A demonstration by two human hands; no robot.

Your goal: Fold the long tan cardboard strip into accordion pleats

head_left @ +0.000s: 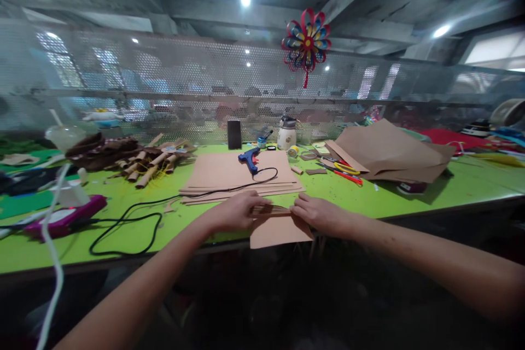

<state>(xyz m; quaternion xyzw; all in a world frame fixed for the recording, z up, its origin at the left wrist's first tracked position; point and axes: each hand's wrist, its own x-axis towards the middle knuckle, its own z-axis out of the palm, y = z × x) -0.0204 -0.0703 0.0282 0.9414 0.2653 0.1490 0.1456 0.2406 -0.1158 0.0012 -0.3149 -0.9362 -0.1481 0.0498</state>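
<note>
A tan paper sheet [275, 229] with pleated folds along its top lies at the near edge of the green table [123, 197], partly hanging over it. My left hand [235, 211] pinches the folded top from the left, fingers closed on it. My right hand [318, 213] grips the same folds from the right, fingers pressed together. Just behind them lies a stack of tan paper sheets [229, 175].
A blue glue gun [250, 158] rests on the stack, its black cord [135, 219] looping left. Rolled paper tubes [143, 167] lie at the left, crumpled brown paper [389, 150] and scissors [346, 169] at the right. A paper flower [307, 39] hangs on the mesh wall.
</note>
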